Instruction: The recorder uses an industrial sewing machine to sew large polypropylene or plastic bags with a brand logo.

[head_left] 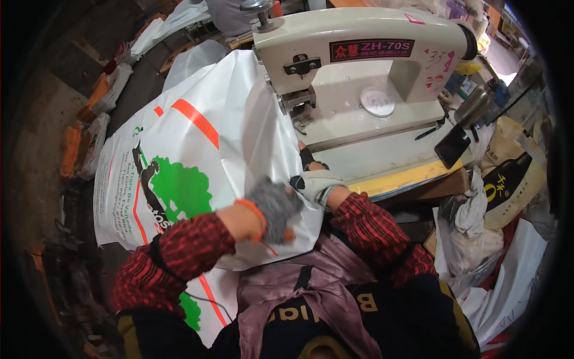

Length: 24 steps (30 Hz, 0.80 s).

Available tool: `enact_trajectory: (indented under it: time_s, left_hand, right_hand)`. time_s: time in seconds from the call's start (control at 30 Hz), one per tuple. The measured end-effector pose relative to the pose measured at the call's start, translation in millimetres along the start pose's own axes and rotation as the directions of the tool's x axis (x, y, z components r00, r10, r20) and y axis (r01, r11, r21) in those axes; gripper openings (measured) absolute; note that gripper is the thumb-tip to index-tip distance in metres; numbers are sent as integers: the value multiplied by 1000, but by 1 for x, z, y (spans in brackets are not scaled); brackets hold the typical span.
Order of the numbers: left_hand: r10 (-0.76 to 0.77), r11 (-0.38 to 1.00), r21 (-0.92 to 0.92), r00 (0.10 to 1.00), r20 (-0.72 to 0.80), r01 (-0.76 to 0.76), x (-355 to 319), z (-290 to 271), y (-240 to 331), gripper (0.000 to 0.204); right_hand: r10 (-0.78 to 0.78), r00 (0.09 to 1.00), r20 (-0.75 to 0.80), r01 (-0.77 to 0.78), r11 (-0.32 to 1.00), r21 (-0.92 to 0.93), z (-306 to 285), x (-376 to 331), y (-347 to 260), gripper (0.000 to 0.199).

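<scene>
A large white woven sack [236, 113], printed with a green tree and red stripes, spreads from the sewing machine [365, 48] down toward my lap. Its right edge runs up beside the machine's needle end. My left hand [274, 209], in a grey knitted glove with an orange cuff, lies over the lower part of the sack. Motion blurs its fingers, so their grip cannot be made out. My right hand [320, 184], in a white glove with dark bands at the fingers, grips the sack's right edge just below the machine bed. Some of its fingers are hidden.
On the machine bed lies a round white disc [377, 102]. A dark phone [452, 146] and a metal bottle [476, 104] are at the table's right. Printed bags [508, 179] and white sacks [514, 275] crowd the right side. More folded sacks [92, 140] lie along the left.
</scene>
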<state>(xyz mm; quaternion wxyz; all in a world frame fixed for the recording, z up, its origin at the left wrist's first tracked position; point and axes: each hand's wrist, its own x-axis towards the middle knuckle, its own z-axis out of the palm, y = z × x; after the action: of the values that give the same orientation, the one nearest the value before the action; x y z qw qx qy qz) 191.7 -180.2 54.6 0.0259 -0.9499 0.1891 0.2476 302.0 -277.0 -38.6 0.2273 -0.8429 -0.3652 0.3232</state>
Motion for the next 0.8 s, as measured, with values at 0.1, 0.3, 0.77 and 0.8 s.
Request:
enact_trajectory:
  time_s: [0.1,0.3,0.77,0.8]
  left_hand:
    - [-265,883,-282,895,359,375,-5,0,-52,74]
    - [-530,833,309,823,205,460,-43,-66,-82,22]
    - [279,956,-121,708,649,-267,-31,-52,52,21]
    - [277,957,-124,709,648,-261,-29,-51,37,21]
  right_hand:
    - [16,1000,4,-16,999,-38,9,-23,3,69]
    - [59,998,8,-58,996,-74,19,-37,5,70]
    - [47,997,-65,-56,990,-129,21,-15,-24,72]
    - [45,996,-73,-54,990,-128,20,-8,-27,72]
